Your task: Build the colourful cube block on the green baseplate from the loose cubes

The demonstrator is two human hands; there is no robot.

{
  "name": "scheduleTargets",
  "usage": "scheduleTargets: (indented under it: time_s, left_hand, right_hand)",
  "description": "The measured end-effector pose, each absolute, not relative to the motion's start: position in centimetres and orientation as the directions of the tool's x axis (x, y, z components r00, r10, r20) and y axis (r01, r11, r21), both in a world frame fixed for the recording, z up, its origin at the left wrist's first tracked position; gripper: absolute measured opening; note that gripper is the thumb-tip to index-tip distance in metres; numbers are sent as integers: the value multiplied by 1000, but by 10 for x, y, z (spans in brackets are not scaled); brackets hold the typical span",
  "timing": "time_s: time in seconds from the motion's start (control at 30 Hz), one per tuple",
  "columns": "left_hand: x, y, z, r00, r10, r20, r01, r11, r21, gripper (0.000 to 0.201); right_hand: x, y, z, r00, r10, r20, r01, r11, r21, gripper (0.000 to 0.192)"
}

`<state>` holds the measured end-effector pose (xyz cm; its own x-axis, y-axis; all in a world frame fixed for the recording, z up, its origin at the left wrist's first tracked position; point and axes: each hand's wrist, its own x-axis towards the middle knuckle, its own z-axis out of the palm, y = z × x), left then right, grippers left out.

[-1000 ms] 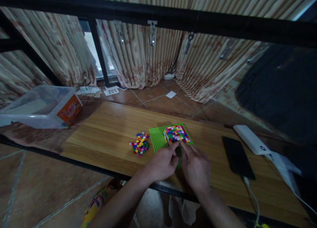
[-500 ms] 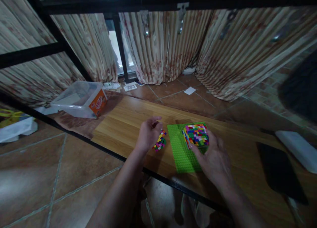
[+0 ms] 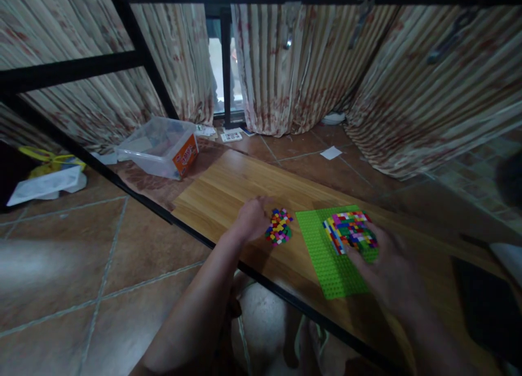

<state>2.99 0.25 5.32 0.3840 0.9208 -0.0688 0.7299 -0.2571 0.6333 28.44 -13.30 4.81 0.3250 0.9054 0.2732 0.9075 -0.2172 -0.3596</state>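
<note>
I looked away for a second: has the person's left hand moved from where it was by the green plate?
Yes. The left hand has left the green baseplate and gone leftward to the loose brick pile, now at the pile's left edge.

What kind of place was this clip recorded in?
Probably a room in a home: striped curtains over a window, a tiled floor, and a low wooden tabletop with toy bricks on it.

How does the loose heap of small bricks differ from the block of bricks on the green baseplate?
The loose heap lies jumbled on the wooden table; the built block sits in ordered rows on the green baseplate. The heap is smaller than the block. The left hand is at the heap, the right hand at the block. Both are multicoloured.
</note>
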Motion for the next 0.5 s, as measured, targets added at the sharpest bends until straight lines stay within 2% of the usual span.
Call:
scheduleTargets:
  time_s: [0.07, 0.13, 0.17, 0.23, 0.33, 0.5]
  left_hand:
    - [30, 6, 49, 405, 914, -30, 694, -285, 661, 57]
    - [33, 9, 44, 430, 902, 32, 650, -334, 682, 55]
    - [36, 10, 42, 452, 890, 65, 626, -368, 687, 54]
    - [42, 11, 38, 513, 849, 127, 568, -447, 691, 53]
    - [50, 10, 32, 599, 781, 178, 489, -532, 691, 47]
    - [54, 8, 25, 701, 687, 191, 391, -595, 702, 47]
  right_hand:
    - [267, -132, 55, 273, 862, 426, 932, -127, -339, 48]
    - [242, -130, 58, 215, 852, 478, 914, -4, -405, 33]
    - [228, -128, 58, 182, 866, 465, 891, 54, -450, 29]
    - [205, -123, 53, 85, 937, 339, 857, 105, -504, 27]
    - [184, -111, 41, 57, 974, 217, 861, 62, -505, 30]
    - [179, -97, 32, 73, 990, 120, 890, -10, -456, 29]
